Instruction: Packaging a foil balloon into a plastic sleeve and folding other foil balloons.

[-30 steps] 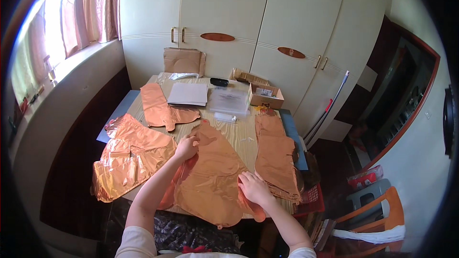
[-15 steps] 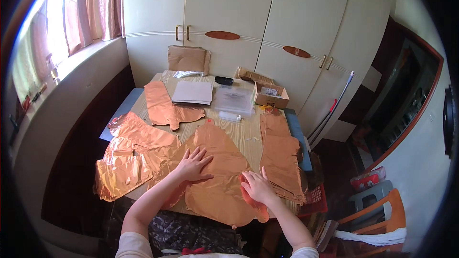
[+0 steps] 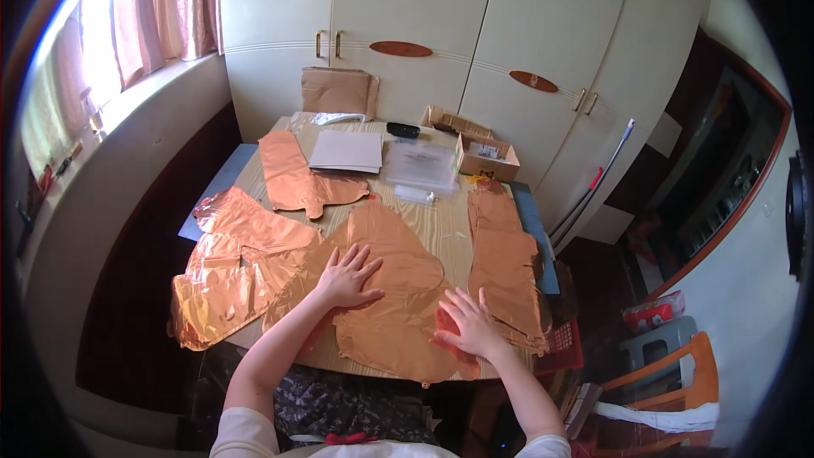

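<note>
A large flat, uninflated copper-coloured foil balloon (image 3: 394, 242) lies at the near middle of the table. My left hand (image 3: 348, 280) rests palm down on its left part, fingers spread. On its right side my right hand (image 3: 469, 326) lies with fingers apart over the edge, where a reddish patch of foil shows by the fingers. To the left, crumpled and shiny, is another foil balloon (image 3: 246, 242), partly against the middle one. A flat stack of folded foil balloons (image 3: 500, 259) lies to the right of my right hand.
A further foil piece (image 3: 288, 174) lies at the far left of the wooden table (image 3: 445, 220). Behind are white sheets (image 3: 346, 151), a clear plastic sheet (image 3: 420, 163), a black case (image 3: 403, 130) and an open cardboard box (image 3: 487, 159). A wooden chair (image 3: 699, 373) stands at the right.
My right hand's fingers have spread out, reaching a little farther forward along the balloon's right edge. My left hand stays on the foil. The whole view has shifted slightly.
</note>
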The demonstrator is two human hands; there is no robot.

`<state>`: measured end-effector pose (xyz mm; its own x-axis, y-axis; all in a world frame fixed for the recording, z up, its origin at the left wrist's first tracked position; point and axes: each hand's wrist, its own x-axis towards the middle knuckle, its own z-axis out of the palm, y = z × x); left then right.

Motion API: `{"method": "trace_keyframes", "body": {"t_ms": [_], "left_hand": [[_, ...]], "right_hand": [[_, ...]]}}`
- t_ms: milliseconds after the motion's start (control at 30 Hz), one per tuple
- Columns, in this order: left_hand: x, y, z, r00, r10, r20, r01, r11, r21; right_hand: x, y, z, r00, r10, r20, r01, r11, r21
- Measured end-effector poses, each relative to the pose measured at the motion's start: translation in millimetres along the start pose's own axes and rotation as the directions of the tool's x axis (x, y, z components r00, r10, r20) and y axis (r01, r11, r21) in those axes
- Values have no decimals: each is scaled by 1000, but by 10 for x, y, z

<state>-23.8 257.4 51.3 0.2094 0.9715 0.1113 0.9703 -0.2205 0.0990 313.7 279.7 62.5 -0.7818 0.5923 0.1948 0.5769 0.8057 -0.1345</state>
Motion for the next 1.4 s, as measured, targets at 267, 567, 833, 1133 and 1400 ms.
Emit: {"method": "trace_keyframes", "body": {"t_ms": [267,567,833,1133,1400], "left_hand": [[-21,14,-28,1000,-14,2,14,1000,6],[-1,-26,3,999,-41,17,42,998,-55],[-9,37,-97,997,-53,63,56,997,-45],[-18,-10,-35,999,-47,22,49,995,-81],[18,-76,-63,999,-23,49,30,988,-149]], "right_hand": [[-415,-403,-246,948,-262,179,251,965,79],[-541,-444,-180,972,-191,138,183,981,66],[-564,-415,-163,976,-185,118,173,980,101],[-534,-412,-166,975,-182,125,169,979,110],[-531,-395,-156,987,-154,51,143,974,173]]}}
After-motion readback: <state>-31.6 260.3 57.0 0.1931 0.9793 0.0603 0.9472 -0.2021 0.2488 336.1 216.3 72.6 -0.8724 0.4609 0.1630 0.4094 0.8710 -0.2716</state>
